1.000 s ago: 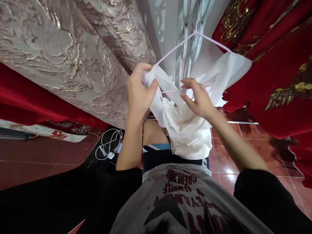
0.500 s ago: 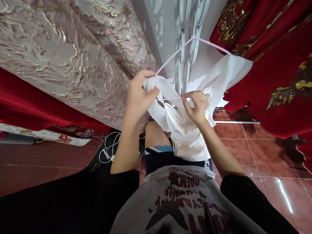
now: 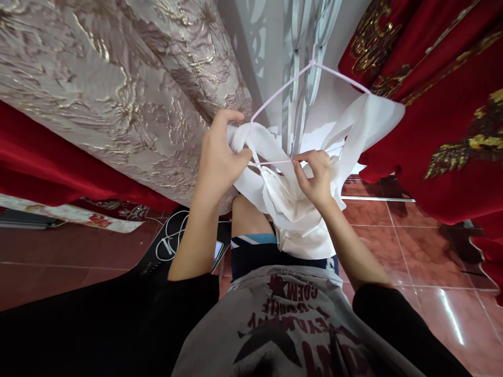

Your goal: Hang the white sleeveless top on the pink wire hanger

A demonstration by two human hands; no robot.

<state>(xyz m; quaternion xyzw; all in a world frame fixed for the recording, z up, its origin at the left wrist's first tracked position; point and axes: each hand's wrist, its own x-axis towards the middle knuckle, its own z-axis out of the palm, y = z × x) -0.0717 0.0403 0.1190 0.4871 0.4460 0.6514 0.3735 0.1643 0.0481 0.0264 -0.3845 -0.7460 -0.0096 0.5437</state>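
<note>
A white garment (image 3: 298, 201) of thin cloth hangs on a pale pink clothes hanger (image 3: 283, 94), its lower part gathered over my lap. My left hand (image 3: 222, 157) is beside the garment's left shoulder, thumb and index finger spread apart around the cloth edge. The other left fingers are hidden behind the hand. My right hand (image 3: 316, 175) pinches the hanger's thin bottom bar between thumb and index finger, in front of the cloth. The garment's other shoulder drapes over the hanger's right arm.
Grey-white metal rods (image 3: 298, 78) stand behind the hanger. A shiny embossed pale cloth (image 3: 129, 99) hangs on the left, red cloth with gold sequins (image 3: 444, 120) on the right. A white cable (image 3: 168, 241) and a phone (image 3: 218, 250) lie on a black surface. The floor has red tiles (image 3: 377, 246).
My left hand has shifted slightly left, its thumb and index finger loosening from the garment's shoulder. My right hand keeps its pinch on the hanger bar, nearly in the same place.
</note>
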